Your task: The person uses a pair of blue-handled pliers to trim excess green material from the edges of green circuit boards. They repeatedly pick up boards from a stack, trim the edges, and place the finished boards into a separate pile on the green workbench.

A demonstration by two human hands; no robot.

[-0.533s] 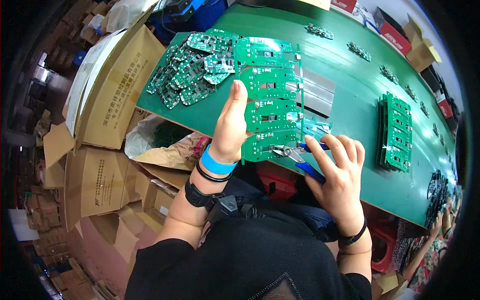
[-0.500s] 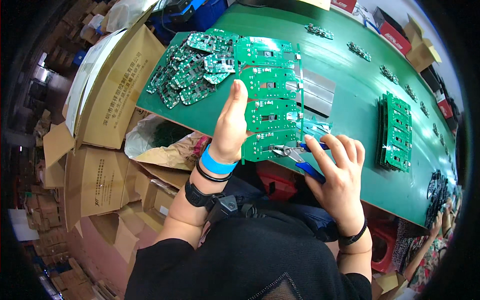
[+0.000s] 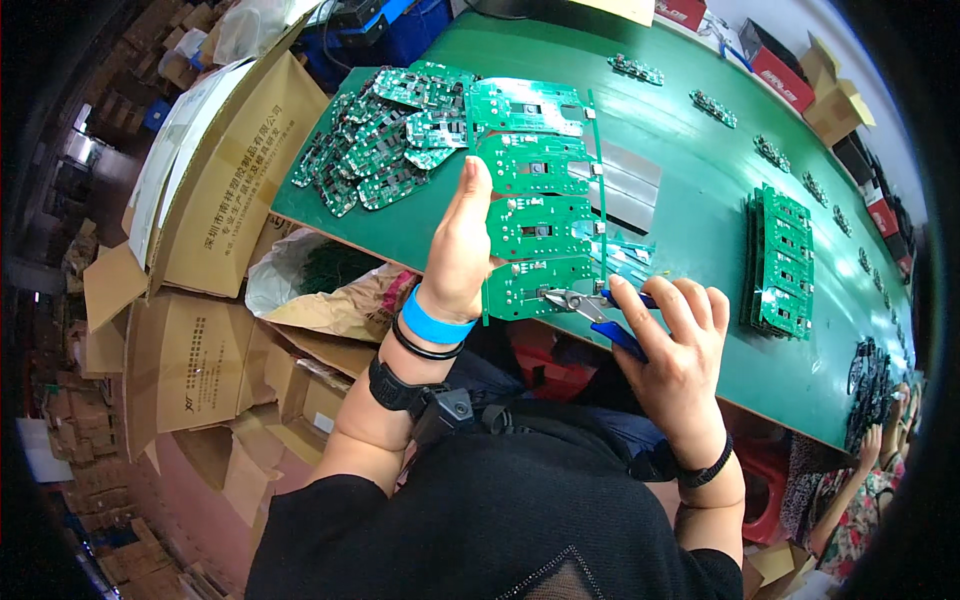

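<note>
A green circuit board panel (image 3: 540, 222), made of several joined boards between thin side rails, is held up over the table's near edge. My left hand (image 3: 462, 240) grips its left side, thumb pointing up and the other fingers hidden behind it. In my right hand (image 3: 672, 335) are blue-handled side cutters (image 3: 618, 335), fingers wrapped round the grips. Their metal jaws lie against the nearest board, by its lower middle; whether they bite on anything is too small to tell. Left of the panel, a heap of loose circuit boards (image 3: 375, 150) lies on the table.
The green table (image 3: 690, 190) carries a stack of panels (image 3: 785, 265) at right, grey strips (image 3: 635, 185) behind my right hand, and a row of small boards (image 3: 712, 108) along the far side. Cardboard boxes (image 3: 240, 160) stand at left. Another person's hands (image 3: 872, 448) hold dark parts at far right.
The view has shifted slightly, so the table's things sit a little further left. Both hands, the panel and the cutters keep nearly the same position.
</note>
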